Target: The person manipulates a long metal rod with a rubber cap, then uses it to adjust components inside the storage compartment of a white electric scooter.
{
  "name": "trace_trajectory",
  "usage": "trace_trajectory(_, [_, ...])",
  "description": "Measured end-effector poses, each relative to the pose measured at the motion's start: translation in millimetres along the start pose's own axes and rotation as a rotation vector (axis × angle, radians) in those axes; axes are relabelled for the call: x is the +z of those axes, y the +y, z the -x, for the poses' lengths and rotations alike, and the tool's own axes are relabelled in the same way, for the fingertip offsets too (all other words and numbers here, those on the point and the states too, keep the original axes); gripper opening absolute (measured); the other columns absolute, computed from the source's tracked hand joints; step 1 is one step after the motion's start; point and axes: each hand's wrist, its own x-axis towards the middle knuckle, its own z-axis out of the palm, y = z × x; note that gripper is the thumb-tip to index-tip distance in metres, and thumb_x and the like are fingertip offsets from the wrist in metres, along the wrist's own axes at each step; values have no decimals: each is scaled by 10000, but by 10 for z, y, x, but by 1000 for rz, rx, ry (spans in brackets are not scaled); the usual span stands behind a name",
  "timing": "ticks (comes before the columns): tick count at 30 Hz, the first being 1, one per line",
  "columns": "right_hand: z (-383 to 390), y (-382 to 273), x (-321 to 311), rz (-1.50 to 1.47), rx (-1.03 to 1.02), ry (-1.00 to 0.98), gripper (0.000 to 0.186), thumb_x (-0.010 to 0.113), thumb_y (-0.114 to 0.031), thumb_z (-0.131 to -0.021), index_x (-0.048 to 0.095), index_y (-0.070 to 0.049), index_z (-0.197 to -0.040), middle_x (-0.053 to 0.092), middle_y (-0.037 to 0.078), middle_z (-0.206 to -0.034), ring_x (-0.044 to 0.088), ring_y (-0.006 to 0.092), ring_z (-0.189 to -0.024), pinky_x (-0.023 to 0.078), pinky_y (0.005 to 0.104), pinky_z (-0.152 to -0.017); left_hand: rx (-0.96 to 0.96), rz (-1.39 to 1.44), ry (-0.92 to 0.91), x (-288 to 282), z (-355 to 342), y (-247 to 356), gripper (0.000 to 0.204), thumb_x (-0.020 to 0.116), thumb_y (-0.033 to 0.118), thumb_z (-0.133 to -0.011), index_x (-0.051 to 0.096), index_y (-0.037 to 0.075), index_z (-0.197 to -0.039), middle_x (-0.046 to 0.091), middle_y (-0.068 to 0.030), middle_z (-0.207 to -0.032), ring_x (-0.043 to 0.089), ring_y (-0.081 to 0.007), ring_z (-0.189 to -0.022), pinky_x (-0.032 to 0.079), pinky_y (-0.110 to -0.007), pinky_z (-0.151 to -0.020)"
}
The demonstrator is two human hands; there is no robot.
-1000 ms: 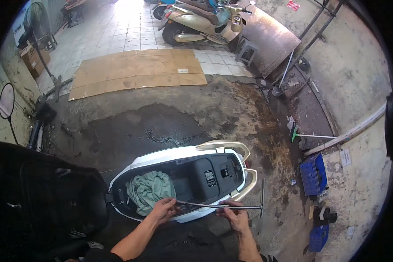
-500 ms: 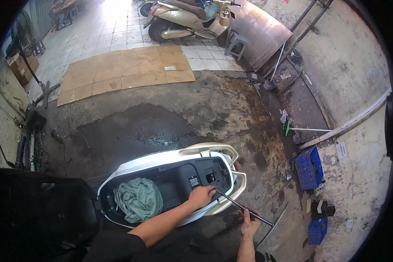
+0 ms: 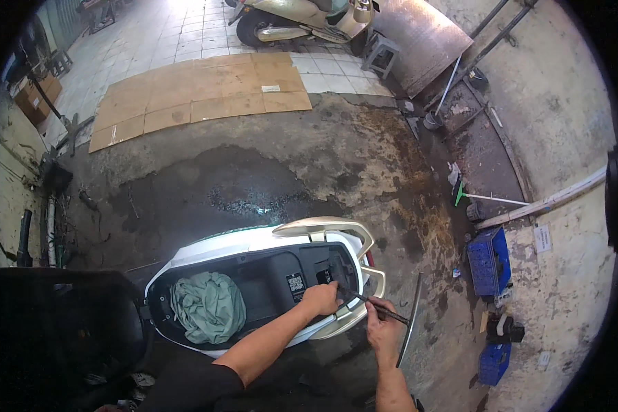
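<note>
A long T-handle wrench (image 3: 394,314) slants over the rear of a white scooter's open underseat compartment (image 3: 264,269). The fingers of my left hand (image 3: 320,300) close around its far end, down by the black rear panel of the compartment; the very tip is hidden. My right hand (image 3: 383,329) grips the shaft near the crossbar (image 3: 412,321), just outside the gold grab rail (image 3: 372,292). Inside the compartment's front part lies a bunched grey-green cloth (image 3: 209,307). The raised black seat (image 3: 62,329) stands at the left.
Flattened cardboard (image 3: 199,93) covers floor beyond the scooter. A wet patch (image 3: 254,202) spreads in between. Blue crates (image 3: 489,261) line the right wall, near a green-headed squeegee (image 3: 460,193). Another scooter (image 3: 302,24) and a grey stool (image 3: 381,56) stand farther back.
The wrench's handle end has swung inward and its crossbar has turned more upright. My right hand has moved left and up with it. My left hand stays at the far end.
</note>
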Motion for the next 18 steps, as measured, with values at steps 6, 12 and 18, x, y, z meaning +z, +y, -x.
trace_trajectory(6, [-97,12,153,-6,-97,-18,115,694,-65,-848,665,6,-933,688,146,-854,690,234,-777,552,320,-713,45,97,118,129,246,-111,631,627,378,-862,429,95,-1390,663,-228,-1073,641,-380,-1013,503,-469,-870])
trace_trajectory(12, [-201,-121,225,200,-204,-23,165,726,-139,-831,663,2,-889,672,150,-815,684,241,-736,544,335,-676,88,398,178,245,822,-667,534,665,370,-852,539,123,-1308,690,-146,-941,672,-313,-890,521,-433,-793])
trace_trajectory(18, [-242,-45,313,-21,-127,-57,176,659,-39,-853,667,-7,-1026,694,141,-961,677,241,-890,526,308,-810,-149,612,390,393,1757,-1774,514,734,324,-835,583,52,-1244,699,-150,-907,669,-215,-836,523,-350,-771])
